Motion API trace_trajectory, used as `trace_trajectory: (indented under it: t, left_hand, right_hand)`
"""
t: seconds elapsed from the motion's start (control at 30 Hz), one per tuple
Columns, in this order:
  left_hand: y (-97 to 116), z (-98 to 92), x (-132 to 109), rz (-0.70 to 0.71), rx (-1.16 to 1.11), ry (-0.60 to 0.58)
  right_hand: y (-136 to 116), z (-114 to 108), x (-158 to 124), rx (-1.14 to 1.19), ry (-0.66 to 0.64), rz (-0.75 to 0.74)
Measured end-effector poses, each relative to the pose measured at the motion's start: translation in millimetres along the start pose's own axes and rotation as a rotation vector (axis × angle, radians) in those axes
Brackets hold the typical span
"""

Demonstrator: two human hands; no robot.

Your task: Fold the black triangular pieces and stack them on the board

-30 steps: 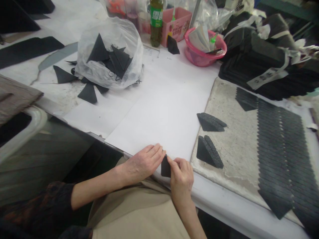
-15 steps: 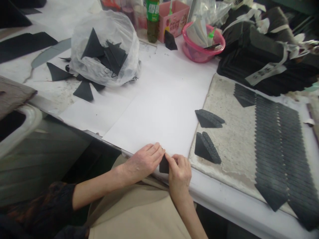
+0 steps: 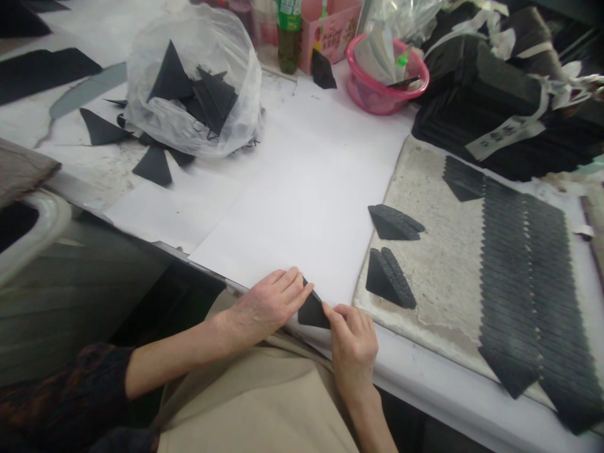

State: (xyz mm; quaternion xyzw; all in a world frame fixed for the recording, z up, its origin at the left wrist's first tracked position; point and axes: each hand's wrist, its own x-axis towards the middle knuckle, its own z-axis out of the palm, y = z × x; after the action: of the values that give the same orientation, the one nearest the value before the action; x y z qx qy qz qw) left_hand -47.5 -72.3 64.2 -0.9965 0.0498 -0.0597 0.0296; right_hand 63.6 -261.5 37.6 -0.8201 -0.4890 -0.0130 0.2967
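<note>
At the table's front edge a small black triangular piece [image 3: 313,313] lies between my hands, with a folded-looking strip along its slanted upper edge. My left hand [image 3: 274,301] presses its fingertips on the piece's upper left end. Thumb and curled fingers of my right hand [image 3: 353,336] pinch the lower right end of that edge. Part of the piece is hidden under my left fingers. To the right, on a pale board [image 3: 438,264], sit two black pieces with rough-textured strips, an upper one [image 3: 395,223] and a lower one [image 3: 389,278].
Overlapping rows of black pieces [image 3: 509,283] cover the board's right side. A clear plastic bag [image 3: 236,38] of black pieces stands back left, with loose ones beside it. Behind are a green-labelled bottle [image 3: 289,38], a pink basin [image 3: 377,100] and black bundles [image 3: 472,94].
My right hand has slid right and slightly down along the piece's edge, so more of the black piece shows. My left hand stays at the upper end. The view has shifted slightly.
</note>
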Motion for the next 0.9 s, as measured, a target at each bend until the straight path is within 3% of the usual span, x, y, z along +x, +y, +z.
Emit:
trace_trajectory:
  t: [0.47, 0.9]
  left_hand:
    - [5.9, 8.1, 4.4, 0.106, 0.019, 0.031]
    - [13.3, 3.7, 2.6, 0.094, 0.065, -0.010]
  right_hand:
    - [-3.3, 3.1, -4.4, -0.065, -0.030, -0.002]
    - [3.9, -9.0, -12.7, 0.007, -0.022, 0.017]
